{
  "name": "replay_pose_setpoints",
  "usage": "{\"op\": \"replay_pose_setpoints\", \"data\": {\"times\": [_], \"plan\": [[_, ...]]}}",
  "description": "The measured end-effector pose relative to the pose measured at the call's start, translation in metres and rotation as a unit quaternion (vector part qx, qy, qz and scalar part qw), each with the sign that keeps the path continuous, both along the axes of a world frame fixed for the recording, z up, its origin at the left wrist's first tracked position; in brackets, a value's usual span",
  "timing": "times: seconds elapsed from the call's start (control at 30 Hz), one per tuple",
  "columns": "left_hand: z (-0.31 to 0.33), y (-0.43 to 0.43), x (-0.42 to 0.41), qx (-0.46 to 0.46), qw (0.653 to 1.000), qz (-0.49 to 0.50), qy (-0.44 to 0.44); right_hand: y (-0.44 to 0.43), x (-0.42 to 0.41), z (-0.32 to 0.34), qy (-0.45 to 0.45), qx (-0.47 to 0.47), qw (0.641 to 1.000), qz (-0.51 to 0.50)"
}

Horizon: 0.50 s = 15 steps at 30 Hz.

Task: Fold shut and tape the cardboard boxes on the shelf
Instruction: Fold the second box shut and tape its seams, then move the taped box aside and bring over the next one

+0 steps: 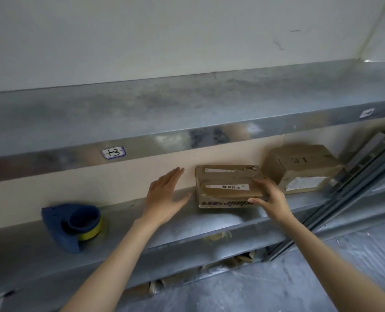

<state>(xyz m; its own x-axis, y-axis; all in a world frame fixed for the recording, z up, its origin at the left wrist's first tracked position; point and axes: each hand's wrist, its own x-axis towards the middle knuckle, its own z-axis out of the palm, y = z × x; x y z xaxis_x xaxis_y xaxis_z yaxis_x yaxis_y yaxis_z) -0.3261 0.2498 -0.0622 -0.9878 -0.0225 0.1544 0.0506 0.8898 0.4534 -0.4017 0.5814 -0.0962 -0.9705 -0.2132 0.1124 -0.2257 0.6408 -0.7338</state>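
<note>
So the cardboard box (227,185) sat on the shelf (142,233), long side running along it. The person's right hand (270,199) gripped its right end. The left hand (164,199) hovered spread wide just left of it, holding nothing. The tape dispenser (72,224) was well off left, nearer that hand.

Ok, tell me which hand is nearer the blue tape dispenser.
Left. The left hand is open between the tape dispenser and the flat cardboard box; the right hand is farther off, gripping that box's right end.
</note>
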Motion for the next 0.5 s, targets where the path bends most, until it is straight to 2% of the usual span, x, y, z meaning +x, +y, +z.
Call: {"op": "replay_pose_setpoints", "data": {"times": [0.3,0.5], "plan": [[-0.012,0.029,-0.032,0.013,1.000,0.002,-0.013,0.032,-0.019,-0.030,-0.027,0.040,0.999,0.025],[-0.009,0.050,-0.037,0.027,0.998,0.048,-0.025,0.041,-0.023,-0.038,-0.006,0.089,0.995,0.034]]}}
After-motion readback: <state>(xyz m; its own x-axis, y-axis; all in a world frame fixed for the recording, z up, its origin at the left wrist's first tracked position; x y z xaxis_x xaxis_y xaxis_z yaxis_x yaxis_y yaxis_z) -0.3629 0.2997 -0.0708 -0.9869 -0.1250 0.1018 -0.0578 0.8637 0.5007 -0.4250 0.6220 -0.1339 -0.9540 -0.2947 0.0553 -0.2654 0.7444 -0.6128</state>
